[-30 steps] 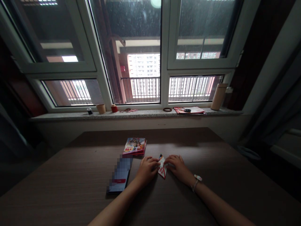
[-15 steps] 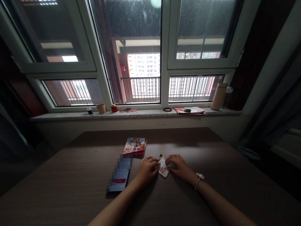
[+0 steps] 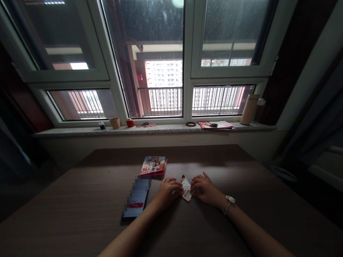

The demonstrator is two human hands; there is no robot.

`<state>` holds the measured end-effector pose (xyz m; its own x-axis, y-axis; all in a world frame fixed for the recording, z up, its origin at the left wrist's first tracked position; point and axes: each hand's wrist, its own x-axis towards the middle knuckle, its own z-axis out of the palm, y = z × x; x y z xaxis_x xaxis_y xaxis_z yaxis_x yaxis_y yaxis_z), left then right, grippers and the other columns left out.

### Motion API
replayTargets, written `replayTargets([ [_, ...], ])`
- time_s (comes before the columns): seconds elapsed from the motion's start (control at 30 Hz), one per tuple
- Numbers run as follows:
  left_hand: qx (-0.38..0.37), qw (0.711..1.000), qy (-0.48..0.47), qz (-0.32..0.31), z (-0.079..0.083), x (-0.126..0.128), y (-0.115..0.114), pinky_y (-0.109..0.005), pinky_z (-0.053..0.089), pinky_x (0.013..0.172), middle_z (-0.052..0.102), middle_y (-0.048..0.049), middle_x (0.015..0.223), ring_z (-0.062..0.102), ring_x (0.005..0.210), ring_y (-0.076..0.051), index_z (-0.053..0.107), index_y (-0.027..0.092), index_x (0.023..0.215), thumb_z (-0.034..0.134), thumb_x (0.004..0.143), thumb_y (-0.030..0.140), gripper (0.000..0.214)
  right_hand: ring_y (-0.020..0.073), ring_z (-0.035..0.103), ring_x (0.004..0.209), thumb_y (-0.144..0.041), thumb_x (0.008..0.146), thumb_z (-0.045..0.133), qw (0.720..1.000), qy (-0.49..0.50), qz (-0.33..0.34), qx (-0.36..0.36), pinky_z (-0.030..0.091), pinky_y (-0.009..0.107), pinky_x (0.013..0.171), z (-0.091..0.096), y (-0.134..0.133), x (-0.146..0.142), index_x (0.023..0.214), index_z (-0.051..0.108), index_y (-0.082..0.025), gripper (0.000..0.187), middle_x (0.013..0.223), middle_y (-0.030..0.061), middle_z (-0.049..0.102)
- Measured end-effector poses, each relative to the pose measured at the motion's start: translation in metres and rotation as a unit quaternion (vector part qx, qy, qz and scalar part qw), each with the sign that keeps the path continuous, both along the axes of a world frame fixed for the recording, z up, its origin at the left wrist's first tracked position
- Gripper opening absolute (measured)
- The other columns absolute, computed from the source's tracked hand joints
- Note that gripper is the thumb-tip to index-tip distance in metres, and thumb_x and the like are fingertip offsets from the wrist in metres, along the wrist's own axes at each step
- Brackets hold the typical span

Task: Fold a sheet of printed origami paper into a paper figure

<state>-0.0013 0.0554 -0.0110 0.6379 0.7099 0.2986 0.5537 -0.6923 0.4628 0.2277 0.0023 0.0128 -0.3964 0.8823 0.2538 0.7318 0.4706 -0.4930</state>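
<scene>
A small folded paper (image 3: 187, 189), white with red print and a dark, colourful tip, lies on the table between my hands. My left hand (image 3: 168, 192) rests at its left edge, fingers curled and tips on the paper. From the other side, my right hand (image 3: 205, 190) pinches the right edge with thumb and fingertips, one finger lifted. A light bracelet (image 3: 229, 201) circles my right wrist. Left of my left hand lies a phone (image 3: 137, 198) with its screen lit and partly pixelated. Just beyond it sits a stack of printed leaflets (image 3: 154, 166).
The brown table (image 3: 66, 196) reaches toward a stone windowsill (image 3: 166, 129). On the sill stand a paper cup (image 3: 115, 123), a small red jar (image 3: 130, 123) and a tan bottle (image 3: 249, 110). Scissors (image 3: 213, 125) lie there on red-and-white papers (image 3: 223, 125).
My right hand has shifted slightly right, and one of its fingers is raised higher. The left hand and the folded paper have hardly moved.
</scene>
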Motion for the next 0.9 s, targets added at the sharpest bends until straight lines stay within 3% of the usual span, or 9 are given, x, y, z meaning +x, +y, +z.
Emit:
replayTargets([
  [0.2, -0.025, 0.999, 0.024, 0.003, 0.0028, -0.0011, 0.0032, -0.053, 0.028, 0.109, 0.073, 0.0008, 0.110, 0.052, 0.120, -0.027, 0.075, 0.033, 0.092, 0.071, 0.080, 0.034, 0.013, 0.0213, 0.055, 0.111, -0.022, 0.076, 0.065, 1.000, 0.010, -0.005, -0.011, 0.002, 0.055, 0.112, 0.0019, 0.0001, -0.0006, 0.078, 0.073, -0.029, 0.011, 0.091, -0.0011, 0.071],
  [0.9, -0.033, 0.999, 0.022, -0.006, 0.0089, -0.0037, -0.0008, -0.051, 0.028, 0.109, 0.071, -0.0004, 0.114, 0.051, 0.122, -0.026, 0.075, 0.032, 0.095, 0.068, 0.081, 0.042, 0.018, 0.0200, 0.055, 0.110, -0.018, 0.084, 0.055, 0.999, -0.024, -0.002, 0.023, 0.002, 0.053, 0.114, -0.0046, 0.0006, -0.0024, 0.084, 0.069, -0.025, 0.016, 0.097, 0.0021, 0.067],
])
